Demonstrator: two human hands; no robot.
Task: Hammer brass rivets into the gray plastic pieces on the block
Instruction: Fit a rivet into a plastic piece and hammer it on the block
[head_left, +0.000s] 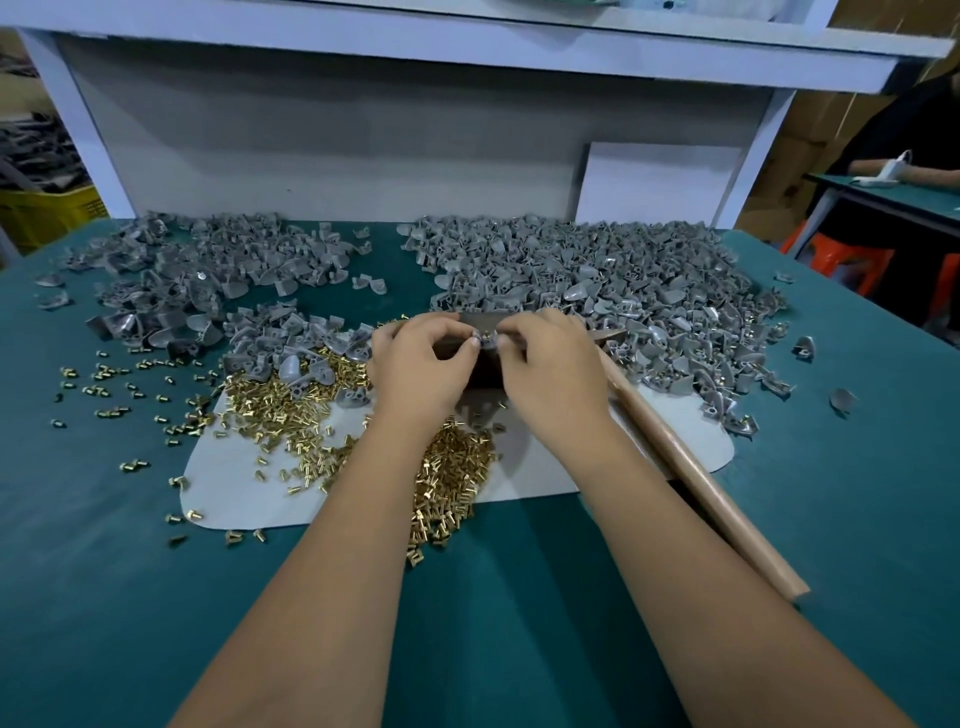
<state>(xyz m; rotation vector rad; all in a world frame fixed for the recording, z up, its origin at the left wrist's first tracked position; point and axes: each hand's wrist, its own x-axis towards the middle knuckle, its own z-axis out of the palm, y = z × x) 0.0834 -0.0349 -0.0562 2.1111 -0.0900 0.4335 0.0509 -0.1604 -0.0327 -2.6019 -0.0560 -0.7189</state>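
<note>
A dark block stands on the white mat at the table's middle. On its top sits a small gray plastic piece with a brass rivet in it. My left hand and my right hand pinch that piece from either side, fingertips nearly touching. A hammer with a wooden handle lies slanted along the outside of my right forearm, its head end hidden behind the hand. Loose brass rivets are heaped on the mat to the left and under my left wrist.
Big heaps of gray plastic pieces lie at the back left and back right of the green table. Stray rivets dot the cloth at left. A white shelf frame rises behind. Another person sits at a table far right.
</note>
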